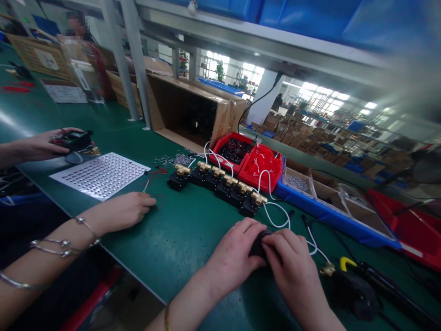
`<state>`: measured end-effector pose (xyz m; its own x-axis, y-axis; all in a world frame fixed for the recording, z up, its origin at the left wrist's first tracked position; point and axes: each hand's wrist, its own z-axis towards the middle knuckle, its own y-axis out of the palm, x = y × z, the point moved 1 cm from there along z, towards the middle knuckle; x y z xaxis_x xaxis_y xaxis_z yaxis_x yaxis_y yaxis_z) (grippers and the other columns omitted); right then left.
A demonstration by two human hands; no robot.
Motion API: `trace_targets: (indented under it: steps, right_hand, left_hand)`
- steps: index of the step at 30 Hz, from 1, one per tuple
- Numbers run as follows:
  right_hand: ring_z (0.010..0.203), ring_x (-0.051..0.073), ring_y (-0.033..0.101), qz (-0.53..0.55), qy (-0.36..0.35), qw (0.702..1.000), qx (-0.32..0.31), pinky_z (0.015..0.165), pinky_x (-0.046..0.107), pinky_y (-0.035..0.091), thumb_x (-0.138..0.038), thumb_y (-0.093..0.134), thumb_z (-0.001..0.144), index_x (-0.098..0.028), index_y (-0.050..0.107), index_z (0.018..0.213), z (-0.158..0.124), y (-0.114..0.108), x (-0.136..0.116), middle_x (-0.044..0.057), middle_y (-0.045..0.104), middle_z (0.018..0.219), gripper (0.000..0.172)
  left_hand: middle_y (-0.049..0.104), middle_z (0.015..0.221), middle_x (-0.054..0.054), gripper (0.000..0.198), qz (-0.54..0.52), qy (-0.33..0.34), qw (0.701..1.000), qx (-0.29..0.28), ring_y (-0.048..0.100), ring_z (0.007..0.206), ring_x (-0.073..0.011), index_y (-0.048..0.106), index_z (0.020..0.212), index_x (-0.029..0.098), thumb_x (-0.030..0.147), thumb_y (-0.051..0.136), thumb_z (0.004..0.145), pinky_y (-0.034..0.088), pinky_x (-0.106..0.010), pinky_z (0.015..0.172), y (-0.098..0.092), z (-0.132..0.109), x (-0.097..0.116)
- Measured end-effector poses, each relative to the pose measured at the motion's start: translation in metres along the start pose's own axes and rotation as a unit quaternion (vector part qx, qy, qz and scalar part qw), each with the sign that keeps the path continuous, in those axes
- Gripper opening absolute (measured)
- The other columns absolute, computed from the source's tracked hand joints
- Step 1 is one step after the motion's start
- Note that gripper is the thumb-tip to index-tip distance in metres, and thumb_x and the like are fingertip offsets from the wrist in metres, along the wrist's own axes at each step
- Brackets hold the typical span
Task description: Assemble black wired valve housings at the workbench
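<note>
Near the front of the green bench my left hand point(236, 246) is closed around a small black plastic part point(258, 244). My right hand point(292, 262) pinches the same part from the other side, and the fingers cover most of it. Beyond my hands stands a row of several brass valves with black housings point(230, 185), with white cables running off them. To the right lies another brass fitting point(327, 269) beside a black housing point(354, 292).
A co-worker's hand point(129, 210) with bracelets and another hand point(65, 141) holding an opened black housing work at left, near a perforated white plate point(101, 176). Red bins point(263, 168), a blue divided tray point(330, 219), a cardboard box point(186, 89) and a black-and-yellow tool point(389, 280) stand around.
</note>
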<state>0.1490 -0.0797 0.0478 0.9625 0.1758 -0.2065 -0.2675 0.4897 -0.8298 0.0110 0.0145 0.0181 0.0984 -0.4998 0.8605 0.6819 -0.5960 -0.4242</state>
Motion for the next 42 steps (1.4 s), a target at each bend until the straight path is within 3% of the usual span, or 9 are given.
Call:
trace_targets:
  steps: [5, 10, 14, 19, 26, 29, 31, 35, 42]
  right_hand:
    - [0.084, 0.023, 0.057, 0.023, 0.088, 0.995, -0.033, 0.076, 0.038, 0.040, -0.017, 0.053, 0.100, -0.024, 0.061, 0.093, 0.006, -0.001, -0.001, 0.003, 0.061, 0.093, 0.013]
    - [0.071, 0.020, 0.054, 0.064, 0.197, 0.977, -0.055, 0.065, 0.034, 0.040, -0.016, 0.063, 0.088, -0.024, 0.059, 0.081, 0.013, 0.001, 0.004, 0.000, 0.057, 0.082, 0.011]
    - [0.072, 0.020, 0.056, 0.081, 0.201, 0.975, -0.052, 0.066, 0.034, 0.041, -0.020, 0.064, 0.086, -0.024, 0.061, 0.077, 0.018, -0.003, 0.005, 0.000, 0.058, 0.078, 0.010]
    - [0.076, 0.022, 0.059, 0.098, 0.225, 0.970, -0.009, 0.067, 0.034, 0.044, -0.034, 0.062, 0.090, -0.025, 0.063, 0.080, 0.016, -0.025, 0.009, 0.002, 0.065, 0.081, 0.014]
    - [0.076, 0.024, 0.064, 0.035, 0.316, 0.944, 0.088, 0.064, 0.035, 0.052, -0.056, 0.063, 0.091, -0.027, 0.067, 0.098, -0.038, -0.089, 0.042, 0.005, 0.070, 0.088, 0.031]
    - [0.097, 0.028, 0.067, -0.014, 0.279, 0.956, 0.088, 0.084, 0.043, 0.056, -0.057, 0.059, 0.095, -0.029, 0.068, 0.114, -0.073, -0.118, 0.067, 0.008, 0.069, 0.110, 0.035]
    - [0.116, 0.032, 0.062, -0.043, 0.236, 0.969, 0.053, 0.100, 0.050, 0.052, -0.055, 0.059, 0.096, -0.030, 0.064, 0.129, -0.095, -0.129, 0.080, 0.010, 0.064, 0.128, 0.041]
    - [0.139, 0.035, 0.049, -0.059, 0.213, 0.974, -0.044, 0.116, 0.060, 0.041, -0.053, 0.067, 0.093, -0.036, 0.052, 0.147, -0.125, -0.130, 0.095, 0.009, 0.052, 0.150, 0.059]
    - [0.135, 0.029, 0.056, 0.165, 0.382, 0.907, -0.066, 0.106, 0.047, 0.055, -0.062, 0.059, 0.096, -0.033, 0.051, 0.148, -0.134, -0.123, 0.119, 0.009, 0.053, 0.152, 0.060]
  left_hand:
    - [0.061, 0.132, -0.002, 0.056, -0.006, 0.003, 1.000, 0.000, 0.057, 0.122, -0.0229, 0.061, 0.129, 0.026, 0.008, 0.076, 0.078, 0.046, -0.040, 0.112, 0.000, 0.001, 0.000]
    - [0.061, 0.132, -0.003, 0.058, -0.009, -0.011, 1.000, -0.006, 0.057, 0.123, -0.0246, 0.062, 0.130, 0.028, 0.009, 0.078, 0.077, 0.046, -0.043, 0.113, -0.002, 0.000, 0.002]
    - [0.061, 0.134, -0.002, 0.061, -0.041, -0.034, 0.999, -0.008, 0.058, 0.124, -0.0227, 0.064, 0.129, 0.028, 0.011, 0.083, 0.074, 0.046, -0.039, 0.112, -0.007, 0.000, 0.006]
    - [0.063, 0.132, -0.002, 0.053, -0.069, -0.057, 0.996, 0.002, 0.058, 0.125, -0.0214, 0.068, 0.127, 0.029, 0.015, 0.080, 0.078, 0.045, -0.039, 0.114, -0.013, 0.001, 0.010]
    - [0.069, 0.123, -0.005, 0.032, -0.099, -0.114, 0.988, 0.031, 0.065, 0.116, -0.0233, 0.075, 0.115, 0.028, 0.020, 0.066, 0.086, 0.051, -0.043, 0.107, -0.009, 0.008, 0.012]
    - [0.071, 0.125, -0.006, 0.032, -0.124, -0.162, 0.979, 0.020, 0.068, 0.113, -0.0244, 0.074, 0.116, 0.027, 0.028, 0.065, 0.085, 0.054, -0.043, 0.104, -0.007, 0.010, 0.010]
    - [0.072, 0.127, -0.006, 0.037, -0.130, -0.183, 0.974, -0.004, 0.070, 0.112, -0.0250, 0.072, 0.121, 0.027, 0.035, 0.065, 0.085, 0.054, -0.044, 0.104, -0.008, 0.010, 0.009]
    - [0.070, 0.133, -0.005, 0.049, -0.165, -0.211, 0.962, -0.053, 0.070, 0.116, -0.0255, 0.065, 0.133, 0.027, 0.044, 0.063, 0.088, 0.056, -0.043, 0.103, -0.010, 0.012, 0.005]
    - [0.059, 0.147, -0.011, 0.063, -0.228, -0.262, 0.934, -0.079, 0.066, 0.124, -0.0277, 0.053, 0.145, 0.025, 0.050, 0.066, 0.088, 0.058, -0.043, 0.100, -0.009, 0.013, 0.013]
